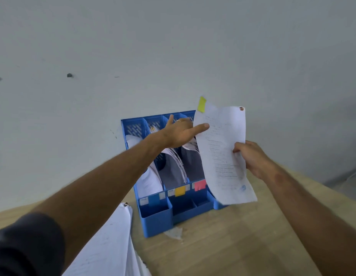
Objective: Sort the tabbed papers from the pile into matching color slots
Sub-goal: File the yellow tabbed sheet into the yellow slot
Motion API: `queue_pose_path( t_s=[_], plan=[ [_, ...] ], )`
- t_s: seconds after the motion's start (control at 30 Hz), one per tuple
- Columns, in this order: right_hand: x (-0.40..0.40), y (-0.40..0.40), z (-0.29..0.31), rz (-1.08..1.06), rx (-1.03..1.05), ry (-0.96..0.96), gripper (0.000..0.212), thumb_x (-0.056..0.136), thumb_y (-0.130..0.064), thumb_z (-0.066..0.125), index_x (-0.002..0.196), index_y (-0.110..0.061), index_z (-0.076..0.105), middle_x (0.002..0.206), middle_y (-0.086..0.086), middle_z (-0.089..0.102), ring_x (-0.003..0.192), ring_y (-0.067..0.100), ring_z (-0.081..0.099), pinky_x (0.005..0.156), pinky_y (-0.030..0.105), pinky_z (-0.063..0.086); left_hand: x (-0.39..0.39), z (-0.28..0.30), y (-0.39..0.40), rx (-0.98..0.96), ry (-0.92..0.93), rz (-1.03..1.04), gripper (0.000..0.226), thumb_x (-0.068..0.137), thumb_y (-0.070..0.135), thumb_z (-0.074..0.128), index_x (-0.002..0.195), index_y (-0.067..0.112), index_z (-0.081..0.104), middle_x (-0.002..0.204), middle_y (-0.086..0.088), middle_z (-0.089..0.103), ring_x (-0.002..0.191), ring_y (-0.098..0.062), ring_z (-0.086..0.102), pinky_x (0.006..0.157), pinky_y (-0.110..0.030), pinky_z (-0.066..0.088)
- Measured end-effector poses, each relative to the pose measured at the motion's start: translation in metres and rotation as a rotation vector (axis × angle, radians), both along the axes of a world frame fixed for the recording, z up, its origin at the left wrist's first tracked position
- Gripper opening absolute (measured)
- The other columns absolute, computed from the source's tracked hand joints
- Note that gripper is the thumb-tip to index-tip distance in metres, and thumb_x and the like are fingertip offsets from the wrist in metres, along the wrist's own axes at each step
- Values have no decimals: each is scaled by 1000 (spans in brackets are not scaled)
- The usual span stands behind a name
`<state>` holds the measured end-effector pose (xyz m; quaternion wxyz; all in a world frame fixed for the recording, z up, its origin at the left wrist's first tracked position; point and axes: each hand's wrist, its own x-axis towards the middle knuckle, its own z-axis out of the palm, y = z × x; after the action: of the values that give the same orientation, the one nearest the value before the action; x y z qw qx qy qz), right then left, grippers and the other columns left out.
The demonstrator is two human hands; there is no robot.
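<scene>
Pale wood table [243,236] against grey wall [173,46]; ribbed blue organizer [157,216] mid-frame. Curled yellow-tabbed paper [223,152] is pinched by right hand [251,156]; left hand [179,134] is spread, fingers straight.

Slots: my left hand [179,134] and the sheet [223,154] in my right hand [251,156] block the organizer [157,218] top.
Table front: bare wood of the table [233,246] gives free passage.
Left: paper pile [111,242] in the way.

The left hand [180,132] is stretched forward with thumb extended, while the right hand [251,156] is curled in a grip.
</scene>
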<state>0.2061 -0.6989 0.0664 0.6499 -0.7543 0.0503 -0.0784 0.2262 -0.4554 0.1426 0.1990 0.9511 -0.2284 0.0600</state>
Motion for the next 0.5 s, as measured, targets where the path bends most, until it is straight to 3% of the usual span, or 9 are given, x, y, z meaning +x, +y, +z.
queue_pose_path(
  t_s=[0.03,0.1,0.2,0.3,0.4,0.5],
  plan=[
    [1,-2,1,-16,-6,-6,26,78,-13,59,99,-1,70,97,18,72,84,27,65,74,37,48,4,0,2,65,7,20,107,78,96,10,126,21,70,136,3,65,140,-16,43,120,-61,-16],
    [0,-4,4,-21,-86,-26,19,76,-12,63,91,-5,70,93,13,72,84,25,64,73,34,48,13,0,5,114,52,58,80,90,85,26,121,28,72,127,6,69,130,-17,51,121,-62,-10],
    [-1,-2,8,-15,-188,-88,14,78,-8,64,89,-15,68,87,0,71,79,21,66,64,30,49,24,-4,10,77,88,91,73,69,83,49,120,35,70,117,11,72,112,-18,63,118,-61,25],
    [2,0,10,-38,-204,-136,23,82,-6,65,102,-18,67,96,-2,72,85,18,69,65,28,53,30,-7,8,107,17,162,56,74,65,64,115,27,71,108,8,71,103,-19,64,106,-48,43],
    [5,-1,12,-148,-288,-212,21,82,-8,69,101,-18,66,92,-4,69,84,19,66,61,24,48,33,-12,-2,137,-136,298,38,88,62,64,99,26,65,99,5,67,99,-20,61,88,-38,41],
    [1,0,19,-329,-490,-323,8,79,-12,65,85,-16,61,81,-2,65,69,23,61,53,24,39,35,-16,-15,187,-209,413,47,94,66,53,93,19,60,96,2,61,97,-24,57,99,-49,34]
  ],
)
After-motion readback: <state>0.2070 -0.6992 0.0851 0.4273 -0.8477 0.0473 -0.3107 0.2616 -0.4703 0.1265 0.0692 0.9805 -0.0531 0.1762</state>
